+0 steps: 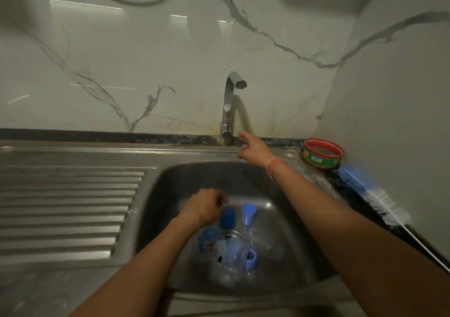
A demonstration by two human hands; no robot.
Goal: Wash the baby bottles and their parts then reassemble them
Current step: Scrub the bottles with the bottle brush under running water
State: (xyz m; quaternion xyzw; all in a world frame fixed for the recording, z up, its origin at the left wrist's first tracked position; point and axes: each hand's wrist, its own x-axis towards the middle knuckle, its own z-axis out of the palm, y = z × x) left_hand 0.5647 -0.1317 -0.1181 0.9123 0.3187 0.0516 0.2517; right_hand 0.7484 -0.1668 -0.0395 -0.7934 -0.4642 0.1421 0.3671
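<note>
Several baby bottle parts lie in the steel sink: a dark blue cap, a light blue cup-shaped cap, a clear bottle, a blue handle piece and a blue ring. My left hand hovers over the basin just left of the dark blue cap, fingers curled, and whether it holds anything cannot be told. My right hand reaches out with fingers spread beside the base of the chrome tap, holding nothing. No water runs.
A ribbed steel draining board lies to the left of the basin. On the dark counter at the right stand a red-and-green round tub and a blue-and-white bottle brush with a thin white handle. A marble wall rises behind.
</note>
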